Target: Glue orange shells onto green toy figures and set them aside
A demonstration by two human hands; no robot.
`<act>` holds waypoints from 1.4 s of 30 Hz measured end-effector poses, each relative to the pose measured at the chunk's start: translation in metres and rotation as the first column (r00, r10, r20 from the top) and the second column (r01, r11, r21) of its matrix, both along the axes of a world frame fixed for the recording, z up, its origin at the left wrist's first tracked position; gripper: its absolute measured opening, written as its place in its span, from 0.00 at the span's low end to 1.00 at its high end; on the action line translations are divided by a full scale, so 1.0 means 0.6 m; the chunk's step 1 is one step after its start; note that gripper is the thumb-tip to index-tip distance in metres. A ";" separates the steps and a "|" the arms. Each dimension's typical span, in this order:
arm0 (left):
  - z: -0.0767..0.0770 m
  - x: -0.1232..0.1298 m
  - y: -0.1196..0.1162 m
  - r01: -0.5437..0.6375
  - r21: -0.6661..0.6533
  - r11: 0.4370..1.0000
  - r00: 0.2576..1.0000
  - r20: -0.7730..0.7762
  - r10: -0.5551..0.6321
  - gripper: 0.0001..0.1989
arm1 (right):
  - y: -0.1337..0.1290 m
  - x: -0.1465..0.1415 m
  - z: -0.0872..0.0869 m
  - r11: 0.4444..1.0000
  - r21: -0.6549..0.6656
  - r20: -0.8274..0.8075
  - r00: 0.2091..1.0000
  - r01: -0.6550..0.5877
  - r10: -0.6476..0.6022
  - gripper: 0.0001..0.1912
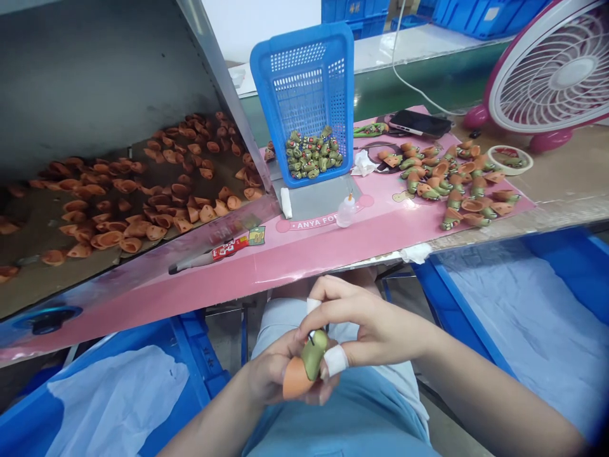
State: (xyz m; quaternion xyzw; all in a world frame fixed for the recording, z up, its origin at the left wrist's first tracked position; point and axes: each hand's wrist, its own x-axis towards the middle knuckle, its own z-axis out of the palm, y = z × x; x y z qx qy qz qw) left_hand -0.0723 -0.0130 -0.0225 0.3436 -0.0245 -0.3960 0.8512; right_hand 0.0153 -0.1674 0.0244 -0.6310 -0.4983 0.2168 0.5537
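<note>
My left hand [271, 371] is wrapped round a small figurine [314, 353] with a painted green top and an orange, flared lower part [295, 379]. Above my lap, my right hand [364, 317] pinches the green top from the other side. White tape [335, 360] covers its thumb tip, and another white wrap [313, 305] is on a finger. Ahead on the pink mat [295, 254] stands a small squeeze bottle [346, 211] with an orange tip. Beyond it, a blue basket [349, 101] leans tilted, holding several green painted pieces [314, 155].
A metal-walled box [118, 57] at left holds several orange hollow pieces [107, 239]. Several green-and-orange figurines [457, 184] lie at right, near a phone [421, 124], a tape roll [511, 158] and a fan [566, 73]. Blue bins [190, 368] flank my legs. A marker-like stick [209, 256] lies in front.
</note>
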 end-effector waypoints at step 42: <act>0.092 0.016 -0.003 -0.628 0.642 0.440 0.757 0.634 0.155 0.08 | -0.010 -0.023 -0.011 0.862 -0.129 0.867 0.478 0.491 -0.142 0.09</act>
